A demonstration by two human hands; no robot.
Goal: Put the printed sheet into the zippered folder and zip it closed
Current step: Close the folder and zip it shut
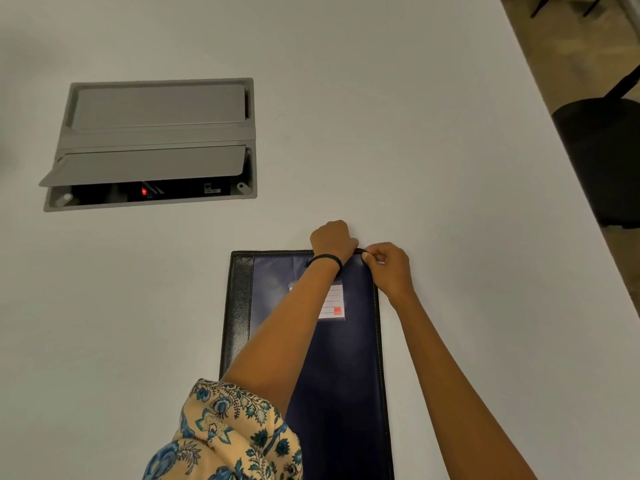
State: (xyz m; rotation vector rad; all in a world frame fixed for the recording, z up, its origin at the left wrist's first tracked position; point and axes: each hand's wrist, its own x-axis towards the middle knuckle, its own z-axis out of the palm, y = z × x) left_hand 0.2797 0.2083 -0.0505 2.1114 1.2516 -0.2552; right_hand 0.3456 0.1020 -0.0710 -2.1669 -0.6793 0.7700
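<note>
— Both hands are at the far right corner of the folder, just right of the frame's centre. What do they grip?

— Left hand [333,241] is curled into a fist over the top edge of the zippered folder [341,375], pressing on that corner; whether it pinches anything underneath I cannot tell. Right hand [388,268] sits just beside it, touching it, thumb and fingertips pinched together at the corner's edge on something small and dark, likely the zip pull, though it is too small to be sure.

— And around them, biggest first?

— White table [381,133] fills nearly the whole frame. In the upper left a grey cable box [157,142] is sunk into it, its near flap tilted up, a red light showing in the dark slot below. The folder lies flat and closed from centre to the lower edge: dark blue cover, black grained strip along its left side, black stitched border.

— The printed sheet?

— Not visible; the cover is shut over whatever is inside.

— Smaller things?

— A floral sleeve [225,434] at the bottom, on the left arm. A white label card [333,306] with a red square sits on the cover, partly under the left forearm. A black band [325,259] circles the left wrist.
</note>
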